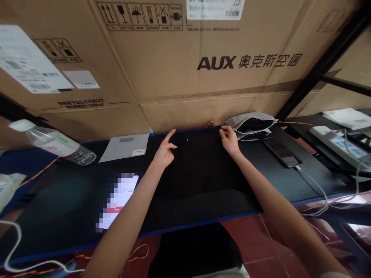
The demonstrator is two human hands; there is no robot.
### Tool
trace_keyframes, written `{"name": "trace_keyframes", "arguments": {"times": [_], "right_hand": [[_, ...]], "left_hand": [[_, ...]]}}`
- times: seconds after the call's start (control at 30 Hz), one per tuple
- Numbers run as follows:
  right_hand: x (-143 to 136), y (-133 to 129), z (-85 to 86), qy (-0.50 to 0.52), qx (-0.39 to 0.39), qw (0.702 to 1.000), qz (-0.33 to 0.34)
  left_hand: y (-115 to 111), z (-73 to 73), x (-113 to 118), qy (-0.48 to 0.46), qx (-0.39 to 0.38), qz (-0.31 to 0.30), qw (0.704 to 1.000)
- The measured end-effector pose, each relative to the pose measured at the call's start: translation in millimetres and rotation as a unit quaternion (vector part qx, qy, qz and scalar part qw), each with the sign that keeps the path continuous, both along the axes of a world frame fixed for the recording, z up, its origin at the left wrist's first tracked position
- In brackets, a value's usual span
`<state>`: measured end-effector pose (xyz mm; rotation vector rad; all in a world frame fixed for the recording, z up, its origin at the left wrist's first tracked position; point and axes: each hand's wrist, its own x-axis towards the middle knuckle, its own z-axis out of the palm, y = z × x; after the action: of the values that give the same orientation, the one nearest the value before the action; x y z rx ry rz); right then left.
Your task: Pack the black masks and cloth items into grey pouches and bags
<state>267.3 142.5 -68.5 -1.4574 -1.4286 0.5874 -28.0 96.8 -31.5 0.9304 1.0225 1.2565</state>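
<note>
A black cloth [199, 170] lies spread on the dark tabletop between my arms. My left hand [164, 153] rests at its left side, index finger stretched out and thumb apart, holding nothing. At the cloth's far right corner my right hand [230, 141] has its fingers curled together, apparently pinching the black fabric; the fingertips are partly hidden. Just right of that hand sits a grey pouch [252, 117] with its mouth gaping and a dark inside. A tiny white speck [187, 140] shows on the cloth near the back.
Behind the table stands a large cardboard box [174, 69]. To the left are a plastic bottle [58, 143], a flat grey packet [124, 146] and a lit, blurred phone screen [121, 200]. On the right lie a dark phone [282, 151] with a white cable [314, 181] and a power strip [337, 143].
</note>
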Motion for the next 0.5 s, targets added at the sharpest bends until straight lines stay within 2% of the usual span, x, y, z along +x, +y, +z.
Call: {"name": "trace_keyframes", "arguments": {"times": [0.27, 0.4, 0.5], "right_hand": [[-2, -3, 4.2, -0.007, 0.003, 1.000, 0.003], [-4, -13, 12.0, -0.078, 0.015, 0.996, -0.030], [-11, -23, 20.2, -0.158, 0.092, 0.982, -0.046]], "left_hand": [[-2, 1.4, 2, -0.005, -0.004, -0.021, 1.000], [3, -1.2, 5, 0.032, 0.014, 0.024, 0.999], [6, -5.6, 9, 0.088, 0.041, 0.062, 0.993]]}}
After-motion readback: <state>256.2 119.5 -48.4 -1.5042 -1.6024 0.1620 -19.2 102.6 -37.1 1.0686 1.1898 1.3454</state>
